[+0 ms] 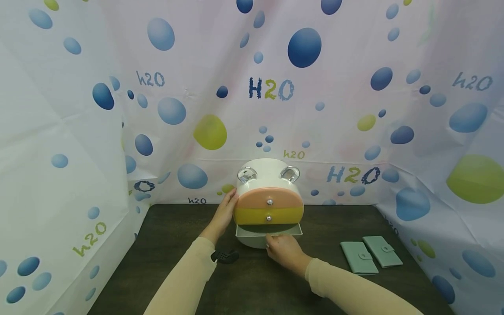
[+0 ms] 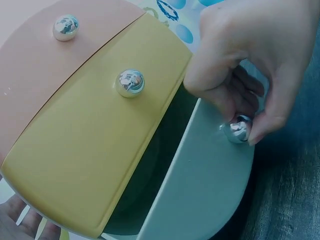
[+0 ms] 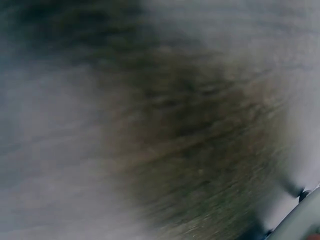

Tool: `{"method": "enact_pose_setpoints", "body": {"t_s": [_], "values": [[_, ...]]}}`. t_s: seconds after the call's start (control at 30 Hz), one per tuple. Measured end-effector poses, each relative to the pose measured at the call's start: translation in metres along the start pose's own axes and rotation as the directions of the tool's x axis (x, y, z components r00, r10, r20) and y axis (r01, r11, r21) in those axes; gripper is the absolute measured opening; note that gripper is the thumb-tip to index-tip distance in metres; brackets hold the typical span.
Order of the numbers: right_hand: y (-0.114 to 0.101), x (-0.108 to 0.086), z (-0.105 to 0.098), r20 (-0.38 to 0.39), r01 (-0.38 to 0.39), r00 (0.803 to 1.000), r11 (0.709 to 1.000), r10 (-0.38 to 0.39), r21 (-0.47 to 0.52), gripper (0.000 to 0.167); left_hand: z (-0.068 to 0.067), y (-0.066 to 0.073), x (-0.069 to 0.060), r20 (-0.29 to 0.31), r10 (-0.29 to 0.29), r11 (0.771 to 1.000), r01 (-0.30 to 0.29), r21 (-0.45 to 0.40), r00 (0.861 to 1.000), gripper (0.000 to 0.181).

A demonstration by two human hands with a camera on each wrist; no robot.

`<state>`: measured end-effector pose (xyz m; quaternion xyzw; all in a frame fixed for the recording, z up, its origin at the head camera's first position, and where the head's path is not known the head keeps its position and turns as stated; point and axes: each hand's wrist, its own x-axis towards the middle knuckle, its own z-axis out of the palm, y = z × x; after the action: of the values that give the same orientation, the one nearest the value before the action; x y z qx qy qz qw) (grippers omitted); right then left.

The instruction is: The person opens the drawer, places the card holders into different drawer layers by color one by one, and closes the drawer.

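A small rounded drawer box (image 1: 265, 173) with a white top and two silvery ear-like loops stands on the table. Its peach top drawer (image 1: 252, 197) and yellow middle drawer (image 1: 252, 215) are closed, while the green bottom drawer (image 1: 249, 239) is pulled partly out. My right hand (image 1: 286, 251) pinches the shiny round knob (image 2: 238, 130) of that green drawer. Against the box's left side rests my left hand (image 1: 223, 215), its fingers (image 2: 31, 221) extended along the wall. Only a dark strip of the green drawer's inside shows. The right wrist view is mostly blurred.
Two pale green snap-closure wallets (image 1: 360, 257) lie side by side at the right of the dark table (image 1: 177, 232). A patterned cloth (image 1: 338, 144) hangs behind and at both sides. A black strap-like piece (image 1: 226, 257) is by the left wrist.
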<state>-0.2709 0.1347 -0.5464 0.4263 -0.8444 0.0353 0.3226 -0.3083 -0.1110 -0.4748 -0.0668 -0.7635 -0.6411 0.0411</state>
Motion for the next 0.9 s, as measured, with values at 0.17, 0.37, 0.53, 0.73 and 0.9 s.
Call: {"method": "enact_pose_setpoints", "body": {"t_s": [0.17, 0.37, 0.53, 0.73, 0.9], "values": [[-0.002, -0.004, -0.003, 0.029, 0.017, 0.999, 1.000, -0.017, 0.005, 0.030, 0.000, 0.001, 0.000, -0.007, -0.001, 1.000, 0.001, -0.011, 1.000, 0.065], [-0.004, -0.008, -0.006, 0.067, 0.037, 0.997, 0.999, -0.035, -0.028, 0.030, 0.001, 0.001, -0.002, -0.007, -0.006, 1.000, 0.006, -0.007, 1.000, 0.063], [-0.008, -0.011, -0.010, 0.085, 0.056, 0.995, 0.998, -0.053, -0.029, 0.028, 0.001, 0.001, -0.002, -0.009, -0.014, 1.000, 0.014, -0.004, 1.000, 0.063], [-0.013, -0.013, -0.014, 0.021, 0.094, 0.995, 0.994, -0.093, -0.048, 0.029, 0.001, 0.001, -0.002, -0.008, -0.012, 1.000, 0.012, -0.003, 1.000, 0.063], [-0.017, -0.016, -0.017, 0.027, 0.095, 0.995, 0.995, -0.094, -0.027, 0.031, 0.001, 0.001, -0.003, -0.001, -0.007, 1.000, 0.007, -0.003, 1.000, 0.063]]}}
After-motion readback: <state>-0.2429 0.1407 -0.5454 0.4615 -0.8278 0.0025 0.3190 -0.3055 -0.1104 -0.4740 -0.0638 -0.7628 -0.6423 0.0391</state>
